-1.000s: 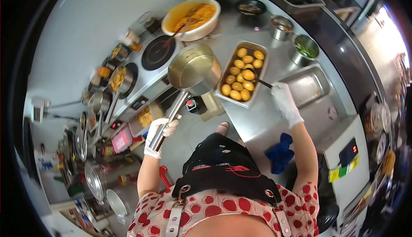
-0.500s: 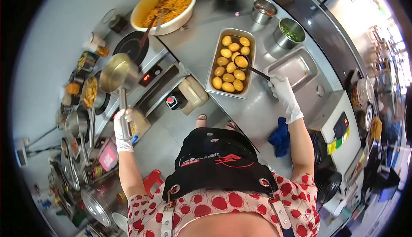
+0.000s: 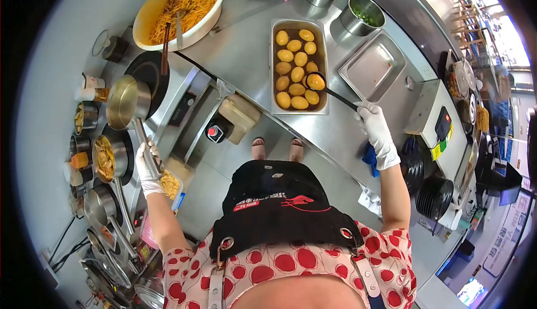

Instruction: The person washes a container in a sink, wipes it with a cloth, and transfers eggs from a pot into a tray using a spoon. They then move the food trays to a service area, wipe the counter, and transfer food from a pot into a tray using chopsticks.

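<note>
And there was the left hand (image 3: 148, 166), white-gloved at the left of the frame, fingers wrapped around the handle of a saucepan (image 3: 127, 103)! Whether that pan touched the black round plate (image 3: 152, 65) behind it, you couldn't tell. Over right of centre, the right hand (image 3: 376, 133), gloved too, grasped a black ladle (image 3: 339, 97), and its bowl cradled one egg (image 3: 316, 81) at the lower right of a metal tray (image 3: 299, 112)! More brown eggs (image 3: 284, 55) sat in dark liquid there, upper centre.
</note>
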Demonstrator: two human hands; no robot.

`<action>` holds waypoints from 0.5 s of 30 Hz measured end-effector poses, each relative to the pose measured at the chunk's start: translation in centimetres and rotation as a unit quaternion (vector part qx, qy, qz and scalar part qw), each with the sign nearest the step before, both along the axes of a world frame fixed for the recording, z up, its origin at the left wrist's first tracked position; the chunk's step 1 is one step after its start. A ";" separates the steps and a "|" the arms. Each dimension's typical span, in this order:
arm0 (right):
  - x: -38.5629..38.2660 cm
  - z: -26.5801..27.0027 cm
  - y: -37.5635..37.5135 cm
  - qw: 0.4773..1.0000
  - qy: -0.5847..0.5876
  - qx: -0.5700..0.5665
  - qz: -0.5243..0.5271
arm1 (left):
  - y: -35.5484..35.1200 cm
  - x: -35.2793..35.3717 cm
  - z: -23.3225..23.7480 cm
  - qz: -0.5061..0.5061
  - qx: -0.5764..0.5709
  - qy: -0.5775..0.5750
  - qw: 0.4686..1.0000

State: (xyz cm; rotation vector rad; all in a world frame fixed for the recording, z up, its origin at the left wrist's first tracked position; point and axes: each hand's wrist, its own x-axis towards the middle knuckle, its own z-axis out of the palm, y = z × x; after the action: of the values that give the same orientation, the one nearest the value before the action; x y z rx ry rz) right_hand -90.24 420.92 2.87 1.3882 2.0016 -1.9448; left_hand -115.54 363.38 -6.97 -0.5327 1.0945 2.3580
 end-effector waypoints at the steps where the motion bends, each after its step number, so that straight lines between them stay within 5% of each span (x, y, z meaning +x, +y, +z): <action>1: 0.4 0.2 -0.2 1.000 -0.008 0.010 0.003 | 0.0 -0.4 0.2 0.003 -0.056 0.000 0.998; 3: 1.0 0.7 -0.6 1.000 -0.011 0.007 0.003 | 0.6 -0.8 1.7 0.013 -0.216 -0.032 0.976; 5: 1.5 1.1 -0.8 1.000 -0.009 0.004 0.006 | -0.2 -0.7 3.1 0.050 -0.433 -0.020 0.900; 7: 1.7 1.6 -1.0 1.000 -0.026 -0.004 0.013 | -2.1 0.0 2.5 0.186 -0.678 0.161 0.693; 8: 1.9 1.6 -0.9 1.000 -0.026 -0.003 0.010 | -0.8 1.4 4.5 0.251 -0.713 0.307 0.578; 9: 2.1 1.4 -0.8 1.000 -0.024 -0.006 0.013 | 2.4 3.3 7.4 0.282 -0.697 0.252 0.609; 11: 2.4 1.3 -0.8 0.999 -0.026 -0.009 0.018 | 8.0 6.4 9.2 0.225 -0.633 0.397 0.625; 13: 2.3 1.4 -0.6 0.999 -0.030 -0.012 0.025 | 14.2 9.4 8.1 0.071 -0.496 0.266 0.823; 15: 2.3 1.3 -0.3 0.999 -0.026 -0.022 0.025 | 19.0 10.0 4.9 -0.157 -0.511 0.364 0.763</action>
State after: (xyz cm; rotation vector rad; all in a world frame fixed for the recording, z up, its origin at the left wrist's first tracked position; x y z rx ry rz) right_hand -87.89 420.62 4.21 1.3510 1.9391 -1.9001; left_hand -105.50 382.35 -2.08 0.3150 2.5946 1.4593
